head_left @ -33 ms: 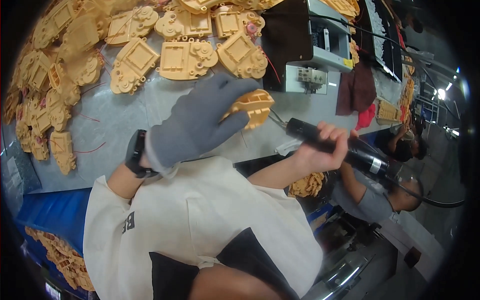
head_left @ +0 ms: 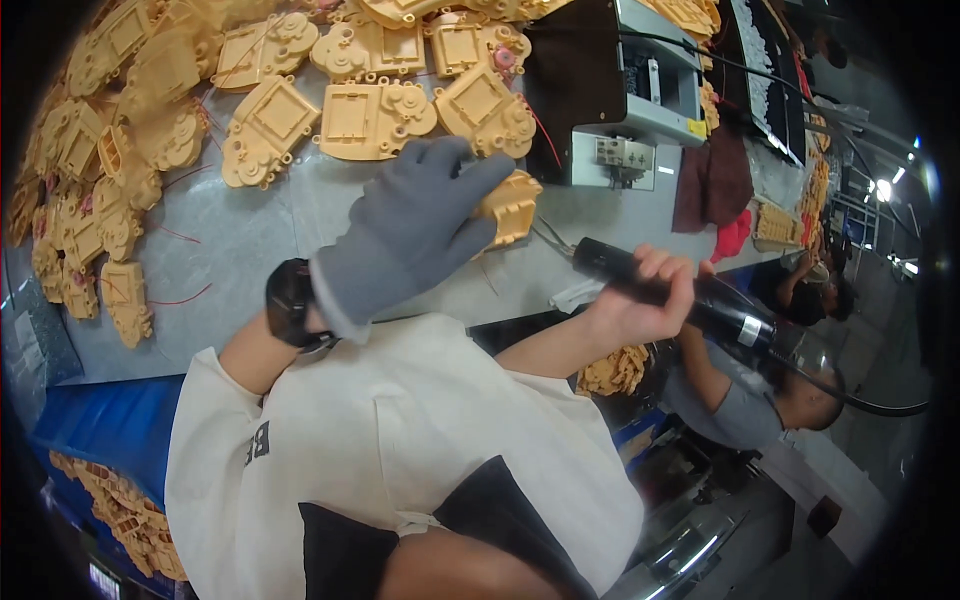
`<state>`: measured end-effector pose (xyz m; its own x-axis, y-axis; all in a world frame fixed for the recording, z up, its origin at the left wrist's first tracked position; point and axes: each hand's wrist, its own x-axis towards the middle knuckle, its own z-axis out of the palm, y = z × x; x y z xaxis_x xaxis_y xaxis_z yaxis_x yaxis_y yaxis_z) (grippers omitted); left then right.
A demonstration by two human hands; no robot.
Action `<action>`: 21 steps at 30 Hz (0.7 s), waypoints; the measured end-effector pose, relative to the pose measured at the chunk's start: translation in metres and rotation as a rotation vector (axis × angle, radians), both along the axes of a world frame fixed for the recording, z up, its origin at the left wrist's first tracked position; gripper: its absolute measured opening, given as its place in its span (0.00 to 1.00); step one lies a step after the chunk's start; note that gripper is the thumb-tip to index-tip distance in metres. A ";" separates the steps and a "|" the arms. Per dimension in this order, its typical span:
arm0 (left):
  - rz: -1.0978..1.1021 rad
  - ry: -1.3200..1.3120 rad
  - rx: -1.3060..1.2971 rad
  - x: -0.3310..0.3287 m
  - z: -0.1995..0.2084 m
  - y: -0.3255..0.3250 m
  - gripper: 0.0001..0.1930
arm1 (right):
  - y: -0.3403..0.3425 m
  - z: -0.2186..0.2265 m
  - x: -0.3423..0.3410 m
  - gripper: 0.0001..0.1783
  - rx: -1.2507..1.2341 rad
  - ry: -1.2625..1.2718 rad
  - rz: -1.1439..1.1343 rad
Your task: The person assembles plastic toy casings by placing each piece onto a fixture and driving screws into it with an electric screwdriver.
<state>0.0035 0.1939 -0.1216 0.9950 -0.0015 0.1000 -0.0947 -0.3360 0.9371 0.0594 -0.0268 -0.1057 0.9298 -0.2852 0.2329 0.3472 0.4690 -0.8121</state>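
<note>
My left hand [head_left: 415, 225], in a grey glove, is closed around a tan plastic housing [head_left: 513, 208] and holds it tilted above the bench. The glove covers part of the housing. My bare right hand [head_left: 655, 295] grips a black corded cylindrical hand tool [head_left: 625, 272]. Its thin metal tip [head_left: 552, 237] points left toward the housing, seemingly a little apart from it. Just beyond my left hand lie several more tan housings [head_left: 375, 118] with square recesses and round bosses.
More housings with red wires [head_left: 90, 215] pile up on the grey bench [head_left: 235, 250] at left. A grey-and-black machine [head_left: 650, 75] stands at the far right, beside a dark red cloth [head_left: 712, 180]. Blue-lined bins [head_left: 110, 425] hold parts below. A co-worker [head_left: 735, 400] sits at right.
My left wrist has turned and shifted slightly right. The housing has tipped from nearly edge-on to show more of its face. My right hand and the tool stay put.
</note>
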 end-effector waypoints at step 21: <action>0.055 -0.420 0.659 -0.017 -0.035 -0.008 0.21 | -0.003 0.002 0.005 0.09 -0.095 0.031 -0.045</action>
